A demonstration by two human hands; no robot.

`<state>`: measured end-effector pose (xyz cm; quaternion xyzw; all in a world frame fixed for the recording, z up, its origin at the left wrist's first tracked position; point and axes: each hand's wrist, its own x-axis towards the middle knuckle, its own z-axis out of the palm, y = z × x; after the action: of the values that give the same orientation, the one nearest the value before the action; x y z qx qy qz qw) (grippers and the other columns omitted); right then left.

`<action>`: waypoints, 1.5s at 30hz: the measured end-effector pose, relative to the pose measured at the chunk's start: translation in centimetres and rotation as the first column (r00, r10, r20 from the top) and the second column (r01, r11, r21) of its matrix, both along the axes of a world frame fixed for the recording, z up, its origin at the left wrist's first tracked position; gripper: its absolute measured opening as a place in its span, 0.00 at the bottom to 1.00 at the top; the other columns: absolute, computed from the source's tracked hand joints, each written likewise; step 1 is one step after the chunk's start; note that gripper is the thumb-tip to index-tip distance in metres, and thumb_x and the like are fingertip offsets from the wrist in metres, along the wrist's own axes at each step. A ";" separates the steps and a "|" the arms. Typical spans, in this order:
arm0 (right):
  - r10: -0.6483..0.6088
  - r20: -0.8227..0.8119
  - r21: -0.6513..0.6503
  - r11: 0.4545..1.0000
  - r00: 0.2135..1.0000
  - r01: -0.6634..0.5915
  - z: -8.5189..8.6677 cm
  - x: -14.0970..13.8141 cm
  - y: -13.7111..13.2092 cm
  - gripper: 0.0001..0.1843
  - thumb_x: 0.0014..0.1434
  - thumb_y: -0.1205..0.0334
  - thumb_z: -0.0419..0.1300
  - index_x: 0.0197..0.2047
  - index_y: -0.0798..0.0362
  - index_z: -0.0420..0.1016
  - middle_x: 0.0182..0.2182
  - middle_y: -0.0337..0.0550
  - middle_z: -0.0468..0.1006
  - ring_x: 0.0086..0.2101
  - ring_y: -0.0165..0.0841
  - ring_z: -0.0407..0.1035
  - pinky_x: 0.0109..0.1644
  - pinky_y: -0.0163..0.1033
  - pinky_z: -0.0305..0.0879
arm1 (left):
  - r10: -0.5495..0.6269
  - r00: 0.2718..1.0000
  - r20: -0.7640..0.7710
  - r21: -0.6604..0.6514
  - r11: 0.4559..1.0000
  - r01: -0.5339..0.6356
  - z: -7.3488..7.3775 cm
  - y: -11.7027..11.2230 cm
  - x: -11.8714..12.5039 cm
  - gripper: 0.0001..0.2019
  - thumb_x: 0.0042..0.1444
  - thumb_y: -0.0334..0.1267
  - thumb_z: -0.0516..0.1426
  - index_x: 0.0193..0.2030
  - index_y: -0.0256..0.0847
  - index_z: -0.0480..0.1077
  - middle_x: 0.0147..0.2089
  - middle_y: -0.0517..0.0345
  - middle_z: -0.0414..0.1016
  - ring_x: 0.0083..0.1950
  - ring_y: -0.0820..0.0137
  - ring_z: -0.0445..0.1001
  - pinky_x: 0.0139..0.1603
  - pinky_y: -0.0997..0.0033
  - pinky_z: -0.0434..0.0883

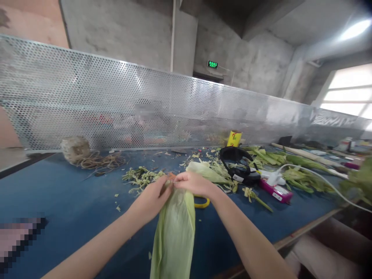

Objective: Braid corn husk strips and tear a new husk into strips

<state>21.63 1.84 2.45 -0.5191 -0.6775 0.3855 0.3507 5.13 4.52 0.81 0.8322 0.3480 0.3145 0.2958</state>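
A long pale-green corn husk hangs toward me from both hands, its near end running past the bottom of the view. My left hand pinches the gathered far end from the left side. My right hand closes on that same end from the right, with fingertips meeting the left ones. A bit of orange shows at the fingertips, too small to name. Just right of the husk, a yellow loop handle lies on the table, partly hidden by my right hand and the husk. Behind my right hand lies another pale husk.
Husk scraps litter the blue table. A ball of twine stands far left. To the right lie a black headset, a purple power strip with a white cable, and green husks. A perforated metal screen runs behind.
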 end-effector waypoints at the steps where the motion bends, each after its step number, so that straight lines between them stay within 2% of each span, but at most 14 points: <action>1: -0.021 -0.012 0.009 1.000 1.000 0.021 0.2 0.2 0.0 0.05 0.47 0.66 0.55 0.22 0.54 0.70 0.20 0.33 0.67 0.26 0.27 0.62 0.32 0.33 0.56 | -0.032 0.999 0.031 -0.019 0.999 0.032 0.4 0.3 0.4 0.11 0.53 0.42 0.49 0.23 0.42 0.57 0.20 0.66 0.57 0.23 0.71 0.57 0.26 0.73 0.51; 4: -0.061 -0.075 0.017 0.998 0.995 0.062 0.9 1.1 -0.2 0.05 0.48 0.66 0.54 0.24 0.54 0.70 0.21 0.35 0.68 0.26 0.27 0.63 0.32 0.32 0.58 | -0.075 0.992 0.102 -0.069 0.994 0.082 1.5 0.9 1.6 0.13 0.53 0.44 0.49 0.22 0.41 0.58 0.21 0.66 0.55 0.25 0.72 0.57 0.26 0.74 0.53; 7: -0.073 -0.130 0.013 0.997 0.989 0.075 1.4 1.9 -0.3 0.05 0.49 0.65 0.54 0.26 0.54 0.70 0.22 0.35 0.69 0.25 0.27 0.63 0.31 0.32 0.59 | -0.087 0.982 0.165 -0.144 0.983 0.111 2.0 1.0 2.6 0.13 0.55 0.47 0.47 0.25 0.41 0.61 0.24 0.66 0.58 0.27 0.72 0.59 0.28 0.76 0.57; 14: -0.076 -0.194 -0.018 0.997 0.978 0.074 1.4 2.5 -0.3 0.05 0.50 0.67 0.55 0.25 0.55 0.71 0.22 0.35 0.70 0.23 0.25 0.63 0.31 0.31 0.59 | -0.002 0.954 0.300 -0.287 0.953 0.093 0.6 1.0 3.2 0.15 0.53 0.50 0.49 0.32 0.40 0.66 0.29 0.62 0.65 0.32 0.71 0.64 0.32 0.76 0.62; 16: -0.070 -0.215 -0.030 0.997 0.974 0.065 1.3 2.4 -0.4 0.05 0.50 0.66 0.55 0.26 0.54 0.72 0.21 0.35 0.70 0.22 0.24 0.63 0.30 0.31 0.60 | 0.027 0.933 0.358 -0.372 0.921 0.116 0.4 1.0 3.1 0.16 0.51 0.50 0.51 0.34 0.39 0.67 0.30 0.61 0.67 0.30 0.72 0.65 0.30 0.77 0.63; 20: -0.060 -0.269 -0.036 0.998 0.961 0.052 1.1 2.5 -0.4 0.04 0.50 0.65 0.57 0.27 0.54 0.73 0.22 0.35 0.71 0.22 0.24 0.63 0.30 0.31 0.60 | 0.088 0.853 0.514 -0.546 0.801 0.246 0.7 0.6 2.7 0.14 0.45 0.48 0.58 0.29 0.38 0.66 0.22 0.66 0.65 0.22 0.78 0.61 0.23 0.81 0.60; 26: -0.068 -0.400 -0.031 0.998 0.914 0.060 0.6 3.2 0.1 0.07 0.47 0.59 0.61 0.30 0.53 0.72 0.24 0.37 0.72 0.24 0.26 0.66 0.30 0.33 0.61 | 0.136 0.738 0.661 -0.563 0.740 0.368 1.2 1.1 2.3 0.14 0.44 0.47 0.60 0.24 0.38 0.65 0.20 0.66 0.64 0.22 0.78 0.63 0.24 0.81 0.63; 29: -0.082 -0.492 -0.005 0.996 0.867 0.091 0.3 3.3 0.3 0.11 0.45 0.55 0.62 0.31 0.51 0.71 0.23 0.35 0.71 0.22 0.25 0.64 0.29 0.33 0.61 | 0.109 0.743 0.660 -0.543 0.752 0.373 1.2 1.4 2.1 0.13 0.47 0.47 0.57 0.27 0.38 0.67 0.25 0.63 0.67 0.27 0.76 0.67 0.26 0.80 0.65; 33: -0.077 -0.549 0.043 0.992 0.833 0.120 0.3 2.9 0.3 0.14 0.42 0.53 0.63 0.30 0.51 0.70 0.24 0.35 0.70 0.23 0.26 0.64 0.28 0.32 0.60 | 0.028 0.805 0.593 -0.491 0.804 0.334 1.8 0.3 2.1 0.12 0.50 0.47 0.55 0.35 0.41 0.66 0.30 0.62 0.68 0.31 0.74 0.69 0.27 0.79 0.66; 37: -0.082 -0.537 0.065 0.988 0.839 0.138 0.3 2.4 0.1 0.12 0.42 0.54 0.63 0.29 0.52 0.71 0.23 0.35 0.70 0.23 0.25 0.63 0.27 0.31 0.60 | -0.123 0.884 0.451 -0.351 0.886 0.303 2.7 -0.9 2.3 0.12 0.48 0.45 0.57 0.35 0.40 0.63 0.26 0.63 0.67 0.26 0.75 0.66 0.23 0.78 0.65; 41: -0.130 -0.509 0.081 0.977 0.851 0.198 0.1 2.4 0.2 0.11 0.44 0.55 0.62 0.31 0.52 0.70 0.22 0.34 0.69 0.21 0.24 0.61 0.25 0.30 0.59 | -0.115 0.933 0.342 -0.268 0.939 0.214 2.8 -0.8 2.3 0.07 0.52 0.40 0.54 0.34 0.39 0.62 0.25 0.60 0.68 0.25 0.73 0.68 0.23 0.75 0.67; 43: -0.153 -0.499 0.087 0.970 0.853 0.225 0.0 2.4 0.2 0.10 0.45 0.57 0.61 0.31 0.52 0.69 0.21 0.33 0.68 0.20 0.25 0.60 0.24 0.31 0.58 | -0.039 0.934 0.356 -0.137 0.986 0.094 2.7 -0.9 2.1 0.06 0.53 0.38 0.51 0.37 0.40 0.61 0.31 0.56 0.69 0.29 0.70 0.70 0.26 0.71 0.69; 44: -0.171 -0.488 0.101 0.963 0.856 0.250 0.1 2.3 0.1 0.09 0.45 0.58 0.61 0.30 0.52 0.69 0.21 0.33 0.67 0.20 0.24 0.60 0.24 0.30 0.57 | -0.018 0.925 0.379 0.010 1.000 0.015 2.6 -1.0 1.9 0.07 0.53 0.37 0.51 0.39 0.40 0.60 0.35 0.54 0.69 0.33 0.69 0.71 0.30 0.68 0.70; 45: -0.198 -0.466 0.127 0.950 0.862 0.286 0.2 2.2 0.0 0.08 0.44 0.60 0.61 0.29 0.52 0.69 0.21 0.33 0.66 0.20 0.24 0.59 0.24 0.30 0.56 | -0.034 0.921 0.387 0.197 0.979 -0.046 2.5 -1.2 1.7 0.07 0.52 0.35 0.52 0.39 0.41 0.60 0.39 0.53 0.68 0.37 0.67 0.71 0.35 0.65 0.70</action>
<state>23.79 1.84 2.68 -0.4613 -0.5414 0.3803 0.5912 6.82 3.35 3.35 0.7779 0.2512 0.5078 0.2719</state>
